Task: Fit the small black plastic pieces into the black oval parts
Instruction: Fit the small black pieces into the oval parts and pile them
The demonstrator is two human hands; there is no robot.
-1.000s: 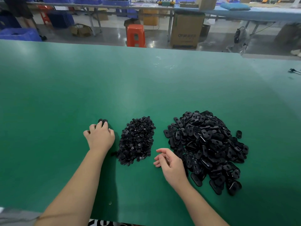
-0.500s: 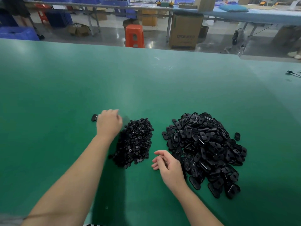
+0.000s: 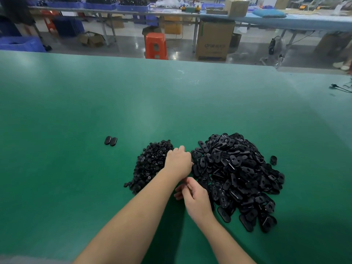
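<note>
While the green surface (image 3: 76, 168) carries the heap of oval parts (image 3: 238, 178) right of the smaller pile of small pieces (image 3: 150, 164), the left hand (image 3: 178, 161) reaches between them, its grip hidden; the right hand (image 3: 194, 199) waits loosely curled, apparently empty. Two ovals (image 3: 110, 140) lie apart, seemingly finished. Next likely calls for picking an oval.

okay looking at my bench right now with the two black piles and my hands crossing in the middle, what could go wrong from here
The small-piece pile and the oval-part pile sit almost touching; the left hand, reaching across between them, could sweep pieces from one into the other.
The right hand sits under the left forearm, so the arms may bump.
The two ovals set aside lie loose on the green table and could be knocked away.
</note>
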